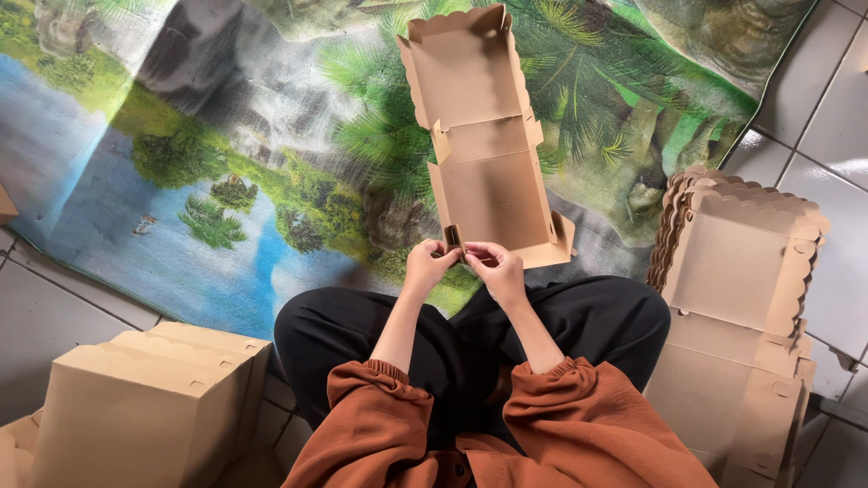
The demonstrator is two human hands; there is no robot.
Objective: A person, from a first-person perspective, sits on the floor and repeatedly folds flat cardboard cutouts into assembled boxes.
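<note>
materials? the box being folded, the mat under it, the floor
Box: looks like plain brown paperboard, matte; creased fold lines, die-cut scalloped edges. Both hands pinch its near corner tab. Mat: probably printed vinyl or thin fabric, slight sheen, wrinkles. Floor: glossy pale tile, likely ceramic; grout lines, reflections.

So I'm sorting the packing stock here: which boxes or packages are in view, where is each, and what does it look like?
Open box: plain brown card, scalloped lid, lying on the landscape-print mat; left hand and right hand pinch its near corner flap.
Flat blanks: brown stack, scalloped edges, on the right.
Folded boxes: closed, brown, lower left.
</note>
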